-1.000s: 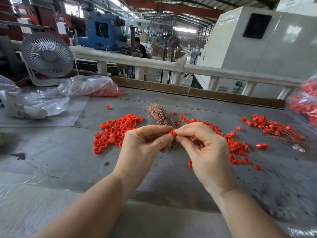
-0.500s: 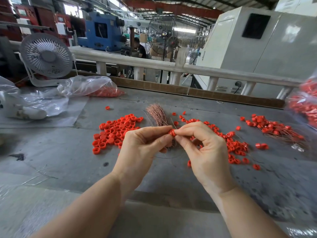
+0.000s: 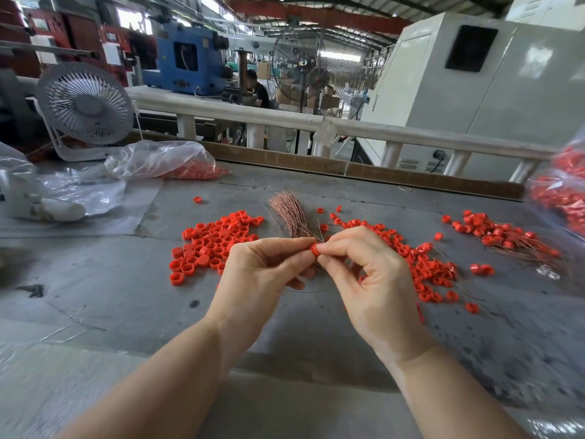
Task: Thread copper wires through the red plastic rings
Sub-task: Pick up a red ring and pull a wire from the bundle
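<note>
A small red plastic ring (image 3: 314, 249) sits between the fingertips of both hands above the grey table (image 3: 95, 299). My left hand (image 3: 262, 274) pinches it from the left with thumb and forefinger. My right hand (image 3: 370, 280) pinches it from the right. A bundle of thin copper wires (image 3: 289, 213) fans out on the table just behind the hands, its near end hidden by my fingers. A pile of loose red rings (image 3: 215, 242) lies to the left. Rings with wires through them (image 3: 427, 267) are scattered to the right.
Another heap of wired rings (image 3: 500, 232) lies at the far right, beside a bag of red parts (image 3: 560, 191). A clear plastic bag (image 3: 158, 163), a white fan (image 3: 84, 106) and a white object (image 3: 41, 207) stand at the back left. A white railing (image 3: 380, 131) borders the table.
Both hands stay together on the ring with only slight finger shifts. The view has barely moved.
</note>
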Tool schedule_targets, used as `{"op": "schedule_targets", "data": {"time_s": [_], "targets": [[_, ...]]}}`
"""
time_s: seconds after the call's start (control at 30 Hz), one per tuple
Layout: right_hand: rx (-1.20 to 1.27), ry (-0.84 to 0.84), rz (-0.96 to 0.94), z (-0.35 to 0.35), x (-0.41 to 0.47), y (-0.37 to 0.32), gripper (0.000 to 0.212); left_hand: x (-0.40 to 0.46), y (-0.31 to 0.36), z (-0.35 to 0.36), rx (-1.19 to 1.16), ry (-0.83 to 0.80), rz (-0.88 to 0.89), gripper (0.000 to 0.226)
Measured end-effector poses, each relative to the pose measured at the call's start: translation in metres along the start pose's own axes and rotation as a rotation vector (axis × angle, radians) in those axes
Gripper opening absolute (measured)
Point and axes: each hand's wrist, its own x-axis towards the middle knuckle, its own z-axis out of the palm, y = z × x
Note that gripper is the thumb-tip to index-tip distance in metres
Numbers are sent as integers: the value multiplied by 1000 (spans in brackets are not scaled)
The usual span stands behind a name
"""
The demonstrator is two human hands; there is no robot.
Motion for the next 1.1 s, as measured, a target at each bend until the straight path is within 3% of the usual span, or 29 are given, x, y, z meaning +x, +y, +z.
{"op": "schedule_targets", "data": {"time_s": [0.4, 1.1], "targets": [[-319, -22, -98, -3, -4, -9, 6, -2, -3, 2, 33, -4, -73, 14], [-228, -58, -62, -4, -5, -5, 5, -3, -1, 3, 1, -18, -79, 17]]}}
